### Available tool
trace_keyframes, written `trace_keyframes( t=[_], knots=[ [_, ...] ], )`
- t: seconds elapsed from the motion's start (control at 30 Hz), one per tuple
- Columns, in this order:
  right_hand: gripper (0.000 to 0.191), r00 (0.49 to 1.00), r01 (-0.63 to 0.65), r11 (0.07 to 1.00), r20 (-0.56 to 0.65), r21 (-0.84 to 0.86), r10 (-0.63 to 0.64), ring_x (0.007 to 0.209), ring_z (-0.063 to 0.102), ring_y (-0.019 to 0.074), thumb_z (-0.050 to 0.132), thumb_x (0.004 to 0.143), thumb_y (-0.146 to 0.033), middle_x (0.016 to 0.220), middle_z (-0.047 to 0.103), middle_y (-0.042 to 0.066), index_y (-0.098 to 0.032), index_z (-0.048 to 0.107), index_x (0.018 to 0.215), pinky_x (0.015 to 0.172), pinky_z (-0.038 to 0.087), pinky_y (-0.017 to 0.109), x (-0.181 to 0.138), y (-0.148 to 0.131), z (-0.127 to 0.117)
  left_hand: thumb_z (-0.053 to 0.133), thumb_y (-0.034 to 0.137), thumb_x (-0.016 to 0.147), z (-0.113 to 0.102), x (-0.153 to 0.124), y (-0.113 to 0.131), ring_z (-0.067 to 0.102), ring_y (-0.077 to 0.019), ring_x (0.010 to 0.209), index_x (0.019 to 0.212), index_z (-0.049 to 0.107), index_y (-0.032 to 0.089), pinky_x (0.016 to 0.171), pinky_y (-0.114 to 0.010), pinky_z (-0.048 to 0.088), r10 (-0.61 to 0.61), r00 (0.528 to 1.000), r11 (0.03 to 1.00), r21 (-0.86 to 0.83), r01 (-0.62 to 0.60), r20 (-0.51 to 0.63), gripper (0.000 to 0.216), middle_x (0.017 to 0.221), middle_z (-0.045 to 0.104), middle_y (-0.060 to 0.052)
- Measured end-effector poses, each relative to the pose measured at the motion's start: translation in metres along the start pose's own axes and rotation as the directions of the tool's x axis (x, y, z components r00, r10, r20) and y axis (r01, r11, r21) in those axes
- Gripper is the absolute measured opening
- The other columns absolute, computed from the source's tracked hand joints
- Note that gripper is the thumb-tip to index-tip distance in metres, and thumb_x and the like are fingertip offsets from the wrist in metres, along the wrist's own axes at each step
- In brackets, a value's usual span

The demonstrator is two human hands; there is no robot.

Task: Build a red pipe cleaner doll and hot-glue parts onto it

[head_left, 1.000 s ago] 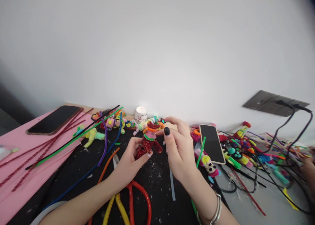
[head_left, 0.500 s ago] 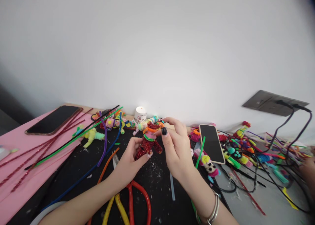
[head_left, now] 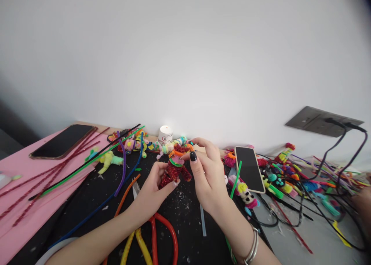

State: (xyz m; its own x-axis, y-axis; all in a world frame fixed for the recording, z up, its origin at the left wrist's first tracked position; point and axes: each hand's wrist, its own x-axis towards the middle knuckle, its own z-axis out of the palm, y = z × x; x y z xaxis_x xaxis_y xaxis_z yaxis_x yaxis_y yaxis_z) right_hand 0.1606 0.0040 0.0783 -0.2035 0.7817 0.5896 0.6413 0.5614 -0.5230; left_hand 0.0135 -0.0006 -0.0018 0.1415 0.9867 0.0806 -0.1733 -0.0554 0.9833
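A small pipe-cleaner figure (head_left: 173,170), glittery dark red below with a green collar and orange and red on top, is upright in front of me. My left hand (head_left: 158,184) is closed around its lower red body, thumb across the front. At the figure's upper right, my right hand (head_left: 207,172) pinches at the orange part with thumb and bent fingers; the exact contact is partly hidden behind the thumb. Below the hands lie red-handled pliers (head_left: 175,234) and a yellow-handled tool (head_left: 143,245), partly covered by my left forearm.
Dark red glitter pipe cleaners (head_left: 58,166) and a phone (head_left: 63,141) lie on pink board (head_left: 17,234) at left. A paper cup (head_left: 165,133) stands by the wall. Right are a second phone (head_left: 249,169), pipe-cleaner figures, loose stems, cables (head_left: 359,157) and another person's hand (head_left: 362,199).
Almost nothing differs. Both hands keep their hold on the figure, with only a very slight shift of the right thumb.
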Motion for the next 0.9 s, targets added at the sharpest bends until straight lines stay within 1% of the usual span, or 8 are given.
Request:
trace_keyframes(
  t=[0.23, 0.53, 0.73, 0.9],
  knots=[
    [0.034, 1.0, -0.002, 0.999, 0.018, 0.034, 0.002, 0.117, 0.047, 0.0234, 0.035, 0.096, -0.026, 0.123, 0.051, 0.008, -0.021, 0.068, 0.089, 0.099, 0.036, 0.043, 0.0019, -0.0008, 0.0, 0.064, 0.024, 0.081, 0.0006, -0.0014, 0.0031, 0.06, -0.0179, 0.096, 0.097, 0.047, 0.023, 0.085, -0.03, 0.046, -0.001, 1.0, 1.0, 0.004, 0.001, -0.003, 0.024, 0.099, 0.065, -0.001],
    [0.033, 0.999, -0.017, 1.0, 0.034, 0.018, 0.016, 0.118, 0.045, 0.0233, 0.036, 0.096, -0.027, 0.125, 0.051, 0.007, -0.021, 0.068, 0.091, 0.101, 0.035, 0.043, 0.0009, -0.0011, 0.0, 0.064, 0.024, 0.081, 0.0003, -0.0006, 0.0011, 0.06, -0.0184, 0.097, 0.098, 0.047, 0.023, 0.085, -0.031, 0.046, 0.007, 1.0, 1.0, 0.007, -0.007, 0.0, 0.024, 0.099, 0.065, -0.001],
    [0.033, 0.999, -0.012, 1.0, 0.038, 0.005, 0.012, 0.118, 0.045, 0.0234, 0.036, 0.095, -0.027, 0.125, 0.051, 0.008, -0.021, 0.067, 0.09, 0.1, 0.034, 0.044, 0.0016, -0.0016, 0.0001, 0.063, 0.025, 0.082, 0.0007, -0.0004, 0.0041, 0.059, -0.0185, 0.097, 0.099, 0.046, 0.023, 0.084, -0.031, 0.046, -0.006, 1.0, 1.0, 0.02, 0.006, 0.005, 0.024, 0.1, 0.064, -0.001],
    [0.032, 0.999, -0.016, 1.0, 0.047, -0.013, 0.016, 0.118, 0.045, 0.0241, 0.037, 0.095, -0.027, 0.125, 0.052, 0.007, -0.022, 0.068, 0.09, 0.1, 0.034, 0.045, 0.0017, -0.003, -0.0012, 0.063, 0.025, 0.082, 0.0009, -0.001, 0.0046, 0.06, -0.0188, 0.097, 0.098, 0.047, 0.023, 0.084, -0.031, 0.046, -0.006, 1.0, 1.0, 0.018, 0.005, 0.006, 0.023, 0.1, 0.064, -0.001]
  ],
)
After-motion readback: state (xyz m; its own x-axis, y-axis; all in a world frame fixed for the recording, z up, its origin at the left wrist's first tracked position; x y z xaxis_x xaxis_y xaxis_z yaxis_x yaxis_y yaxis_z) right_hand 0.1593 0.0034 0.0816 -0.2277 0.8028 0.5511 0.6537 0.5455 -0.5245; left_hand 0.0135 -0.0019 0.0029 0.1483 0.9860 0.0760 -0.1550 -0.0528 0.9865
